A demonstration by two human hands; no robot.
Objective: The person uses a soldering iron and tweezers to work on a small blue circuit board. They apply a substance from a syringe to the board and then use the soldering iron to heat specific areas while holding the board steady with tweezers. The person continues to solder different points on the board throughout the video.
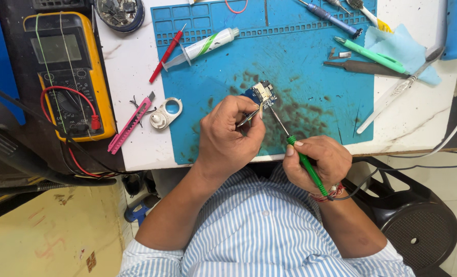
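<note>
Soldering work on a small circuit board [263, 94] looks to be the step in hand in the head view, the only view there is: the left hand [230, 131] is closed around metal tweezers [249, 117] that pinch the board's near edge and hold it just above the stained blue work mat [310, 61], while the right hand [317, 160] is wrapped pen-fashion round a green-handled soldering iron [304, 163] whose thin tip reaches up to the board's lower edge. Whether the tip actually touches the board is too fine to tell. As a judgement, the next move calls for a steady tweezer grip and only a very short, fine travel of the tip, since the board is small and is held by one edge alone. Both wrists hang over the front edge of the white table [131, 72], close to the person's striped shirt, so there is little support beneath them. Open mat lies beyond and to the right of the board, giving room to set it down. Farther off lie a white tube [203, 45], a red probe [166, 55], a pink utility knife [131, 123] and a yellow multimeter [67, 72] to the left, and a mint-green pen [369, 54] and a blue screwdriver [334, 18] to the upper right, all well apart from the hands. The iron's black cord [393, 166] trails rightward past a dark plastic stool [423, 225] and could drag on the hand.
</note>
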